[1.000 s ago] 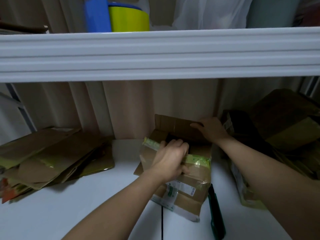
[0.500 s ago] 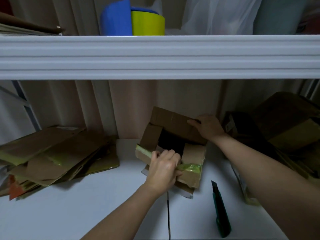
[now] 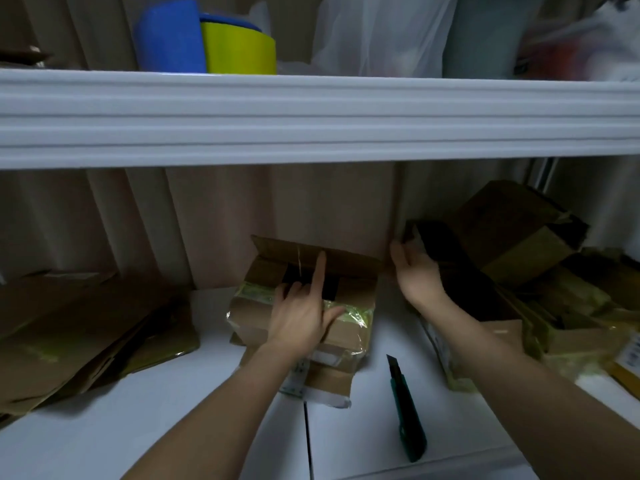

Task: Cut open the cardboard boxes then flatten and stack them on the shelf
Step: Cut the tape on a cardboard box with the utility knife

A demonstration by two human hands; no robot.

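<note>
A small cardboard box point(image 3: 346, 336) with green tape and a white label lies on the white shelf point(image 3: 138, 427), its top flaps open and the back flap standing up. My left hand point(image 3: 304, 317) rests on the box's front. Its index finger points straight up against the back flap, its thumb lies on the tape, and its other fingers bend at the opening. My right hand point(image 3: 415, 275) hovers just right of the back flap, fingers loosely curled, holding nothing. A green box cutter point(image 3: 407, 410) lies on the shelf to the right of the box.
Flattened cardboard point(image 3: 86, 323) is stacked at the left of the shelf. Several unflattened boxes point(image 3: 519, 244) are piled at the right. The upper shelf's thick white edge point(image 3: 311, 116) hangs overhead, carrying a blue and yellow container point(image 3: 207, 46) and a plastic bag point(image 3: 381, 29).
The box has dropped back from its tilt onto the shelf. My left hand let go of the front flap and stretched its index finger out. My right hand came off the back flap.
</note>
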